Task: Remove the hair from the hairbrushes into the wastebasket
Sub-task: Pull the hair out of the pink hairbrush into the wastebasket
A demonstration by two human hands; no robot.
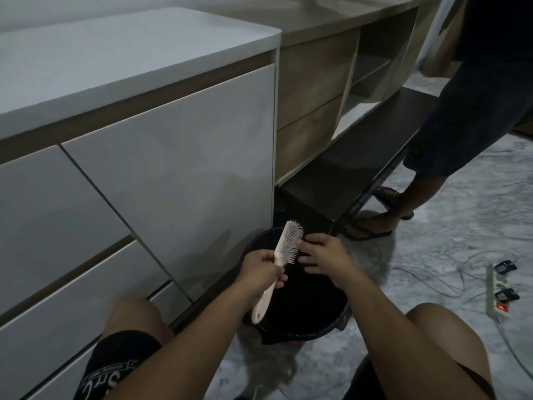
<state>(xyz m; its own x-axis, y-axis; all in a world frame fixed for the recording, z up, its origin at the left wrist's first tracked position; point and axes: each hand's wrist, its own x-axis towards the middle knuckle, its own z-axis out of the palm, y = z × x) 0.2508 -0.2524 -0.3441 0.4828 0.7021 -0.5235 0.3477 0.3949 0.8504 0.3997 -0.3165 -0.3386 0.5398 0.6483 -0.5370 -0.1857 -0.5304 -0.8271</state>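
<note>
We are seeing the left hand (261, 269) wrapping its grip closed around the handle of a pale pink hairbrush (281, 256), holding it tilted with the bristle head up and far, directly over the black wastebasket (331, 321) sitting on the marbled floor (461, 215). The right hand (323, 256) is hovering just right of the bristles with fingers spread, fingertips touching the brush head, gripping nothing we can make out. White cabinet drawers (161, 168) are standing left; another person's sandalled feet (375, 226) are standing far right, near a power strip (497, 295).
</note>
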